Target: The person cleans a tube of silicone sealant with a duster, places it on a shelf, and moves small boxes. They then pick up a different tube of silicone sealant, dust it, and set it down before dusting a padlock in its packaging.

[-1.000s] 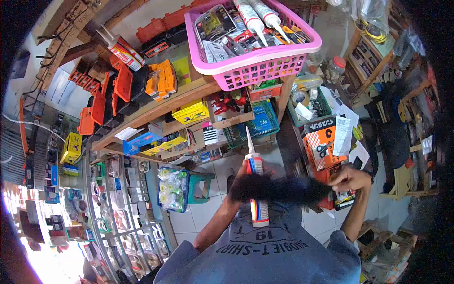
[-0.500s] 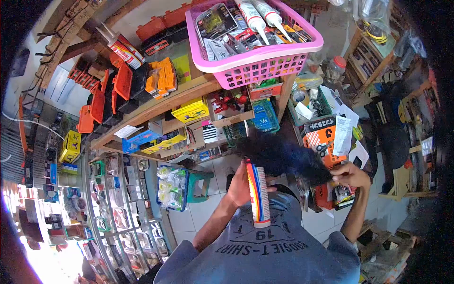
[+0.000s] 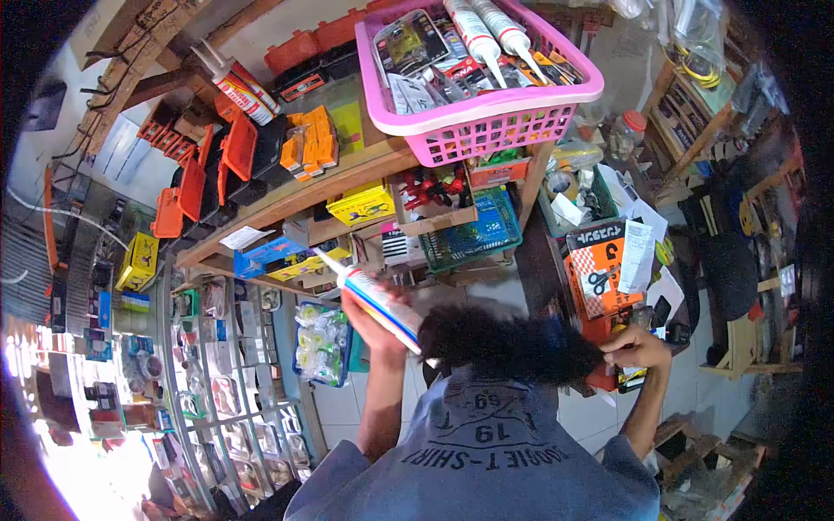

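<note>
My left hand [image 3: 375, 323] is wrapped round a white sealant tube [image 3: 387, 314] with blue, yellow and red stripes. The tube's pointed nozzle tilts up to the left, and its lower end lies beside a fluffy black duster [image 3: 508, 346]. My right hand [image 3: 641, 349] is closed at the right end of the duster, whose handle is mostly hidden by the fingers. The duster stretches across in front of my grey-blue shirt.
A pink basket [image 3: 486, 122] with tubes and packets stands on a wooden shelf [image 3: 304, 198]. Below are a yellow box [image 3: 360, 204] and a teal basket [image 3: 473, 230]. An orange scissors-picture box [image 3: 599, 273] and papers lie at the right; a glass display rack [image 3: 234, 399] stands left.
My left hand has moved up and left, and the tube has gone from nearly upright to slanted. The duster has moved lower, nearer my shirt. The view has shifted slightly.
</note>
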The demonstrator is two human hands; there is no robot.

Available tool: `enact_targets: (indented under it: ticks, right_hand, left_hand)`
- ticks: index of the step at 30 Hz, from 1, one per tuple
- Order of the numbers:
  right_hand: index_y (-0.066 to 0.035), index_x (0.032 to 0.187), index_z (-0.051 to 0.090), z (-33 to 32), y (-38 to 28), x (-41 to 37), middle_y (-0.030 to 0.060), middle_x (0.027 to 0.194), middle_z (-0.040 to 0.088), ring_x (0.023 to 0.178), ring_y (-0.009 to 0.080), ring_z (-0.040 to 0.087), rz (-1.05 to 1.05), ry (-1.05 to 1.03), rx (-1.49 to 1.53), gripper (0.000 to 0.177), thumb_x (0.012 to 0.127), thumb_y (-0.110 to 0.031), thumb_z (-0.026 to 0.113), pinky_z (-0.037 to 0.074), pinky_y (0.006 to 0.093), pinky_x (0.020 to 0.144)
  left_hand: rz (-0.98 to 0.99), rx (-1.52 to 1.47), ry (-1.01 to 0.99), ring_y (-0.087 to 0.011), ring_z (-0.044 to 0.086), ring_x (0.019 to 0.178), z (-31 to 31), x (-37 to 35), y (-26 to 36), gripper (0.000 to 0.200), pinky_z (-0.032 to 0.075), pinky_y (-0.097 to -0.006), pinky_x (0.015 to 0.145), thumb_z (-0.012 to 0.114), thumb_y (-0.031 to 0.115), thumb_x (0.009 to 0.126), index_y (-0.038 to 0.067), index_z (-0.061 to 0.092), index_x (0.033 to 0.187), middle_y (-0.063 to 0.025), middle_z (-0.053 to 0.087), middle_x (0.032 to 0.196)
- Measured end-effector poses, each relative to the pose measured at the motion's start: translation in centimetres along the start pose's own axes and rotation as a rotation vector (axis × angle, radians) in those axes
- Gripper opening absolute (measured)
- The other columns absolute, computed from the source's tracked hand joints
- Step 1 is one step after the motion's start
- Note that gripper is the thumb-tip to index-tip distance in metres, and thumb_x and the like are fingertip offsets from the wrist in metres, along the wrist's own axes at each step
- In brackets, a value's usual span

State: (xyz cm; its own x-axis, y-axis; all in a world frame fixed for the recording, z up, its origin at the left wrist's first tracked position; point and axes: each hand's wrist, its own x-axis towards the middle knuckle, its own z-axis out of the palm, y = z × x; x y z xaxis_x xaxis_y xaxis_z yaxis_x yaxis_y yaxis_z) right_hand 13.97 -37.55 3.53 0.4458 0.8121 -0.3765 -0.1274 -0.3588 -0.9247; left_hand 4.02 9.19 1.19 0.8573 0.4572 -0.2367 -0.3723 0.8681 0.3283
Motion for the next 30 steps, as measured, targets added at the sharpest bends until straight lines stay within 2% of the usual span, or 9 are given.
enact_targets:
  ticks: [1,3,5,8,12,15,19,26,30]
  right_hand:
    - [-0.001,0.105,0.068,0.1,0.0,-0.2,0.0059,0.075,0.069,0.066,0.0086,0.062,0.067,0.058,0.024,0.025,0.080,-0.004,0.071,0.049,0.0254,0.062]
    - [-0.001,0.105,0.068,0.2,1.0,0.1,0.0050,0.075,0.069,0.064,0.0074,0.060,0.066,0.055,0.038,0.024,0.081,-0.004,0.070,0.048,0.0242,0.060]
    - [-0.001,0.104,0.068,0.7,1.7,0.6,0.0040,0.074,0.068,0.061,0.0061,0.058,0.064,0.055,0.047,0.023,0.081,-0.003,0.070,0.047,0.0229,0.057]
    - [0.000,0.104,0.069,2.6,1.6,1.9,0.0034,0.074,0.067,0.059,0.0039,0.054,0.049,0.239,0.169,0.022,0.083,-0.005,0.069,0.042,0.0201,0.051]
    - [0.002,0.105,0.068,4.1,1.7,3.6,0.0048,0.079,0.068,0.066,0.0048,0.057,-0.085,0.142,0.307,0.024,0.081,-0.004,0.070,0.045,0.0208,0.057]
    - [0.003,0.103,0.068,5.4,0.2,4.7,0.0034,0.075,0.067,0.069,0.0068,0.058,-0.121,0.181,0.105,0.023,0.081,-0.003,0.070,0.047,0.0228,0.061]
    - [0.005,0.100,0.067,6.5,-1.0,5.7,0.0068,0.081,0.068,0.074,0.0087,0.060,-0.116,0.168,0.158,0.023,0.080,-0.005,0.072,0.047,0.0242,0.064]
    - [0.003,0.100,0.068,7.2,-1.9,6.0,0.0098,0.077,0.064,0.068,0.0123,0.058,-0.183,0.181,0.046,0.023,0.079,-0.004,0.071,0.044,0.0264,0.059]
    - [0.001,0.103,0.068,8.3,-4.4,6.5,0.0110,0.078,0.063,0.064,0.0119,0.055,-0.419,0.340,-0.289,0.026,0.077,-0.002,0.070,0.042,0.0272,0.055]
  left_hand:
    - [0.103,0.078,0.028,-0.0178,0.051,0.065,0.0,0.2,1.1,0.046,0.046,-0.0338,0.063,0.040,0.055,0.091,0.012,0.054,0.100,-0.0040,0.053,0.078]
    - [0.196,-0.179,-0.035,-0.0178,0.050,0.065,2.5,-0.4,2.9,0.044,0.046,-0.0341,0.062,0.042,0.054,0.090,0.012,0.054,0.101,-0.0058,0.053,0.079]
    - [0.394,-0.039,-0.073,-0.0177,0.049,0.066,3.0,-0.4,4.9,0.046,0.046,-0.0325,0.062,0.046,0.053,0.088,0.009,0.053,0.099,-0.0057,0.053,0.080]
    - [0.575,0.071,0.032,-0.0198,0.050,0.067,3.0,-0.1,7.9,0.052,0.046,-0.0330,0.063,0.044,0.057,0.087,0.006,0.052,0.093,-0.0067,0.052,0.076]
    - [0.745,0.033,0.195,-0.0219,0.051,0.069,5.9,-0.7,8.8,0.057,0.046,-0.0334,0.064,0.045,0.060,0.083,0.005,0.053,0.088,-0.0097,0.052,0.077]
    - [0.725,0.011,0.139,-0.0225,0.051,0.069,6.9,-0.9,9.0,0.057,0.047,-0.0338,0.065,0.045,0.060,0.084,0.004,0.054,0.090,-0.0099,0.053,0.079]
    - [0.647,-0.014,-0.038,-0.0230,0.052,0.071,6.9,-0.9,9.0,0.057,0.047,-0.0340,0.066,0.045,0.059,0.085,0.004,0.053,0.093,-0.0098,0.054,0.082]
    - [0.616,0.014,-0.120,-0.0211,0.051,0.070,7.3,-0.3,8.5,0.050,0.046,-0.0325,0.065,0.046,0.054,0.088,0.006,0.052,0.098,-0.0073,0.055,0.083]
    - [0.596,0.048,-0.150,-0.0198,0.050,0.069,8.0,-0.2,8.1,0.047,0.045,-0.0321,0.065,0.044,0.051,0.090,0.006,0.051,0.099,-0.0068,0.053,0.082]
